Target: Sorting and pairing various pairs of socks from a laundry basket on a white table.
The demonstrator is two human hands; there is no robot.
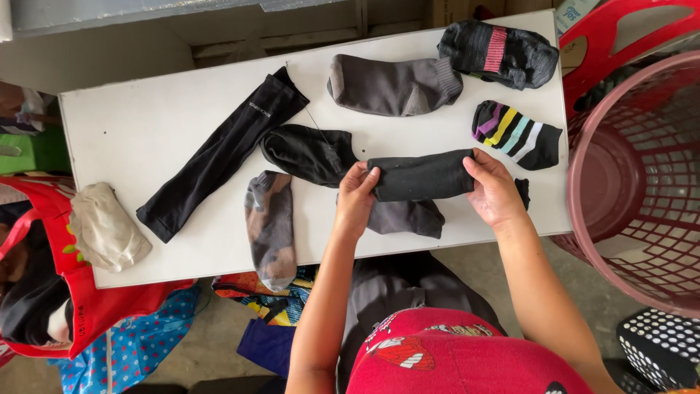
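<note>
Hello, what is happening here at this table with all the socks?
A person stands at a white table and holds a dark sock stretched between both hands: the left hand grips one end, the right hand the other. Under it lies a grey sock. Other socks lie spread on the table, among them a striped sock, a long black sleeve and a cream sock at the edge. A red mesh basket stands to the right.

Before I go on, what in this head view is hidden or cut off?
- Grey sock: mostly hidden beneath the black sock held by left hand and right hand.
- Red laundry basket: cut by the right edge.
- Red bag contents: too dark, cut off left.
</note>
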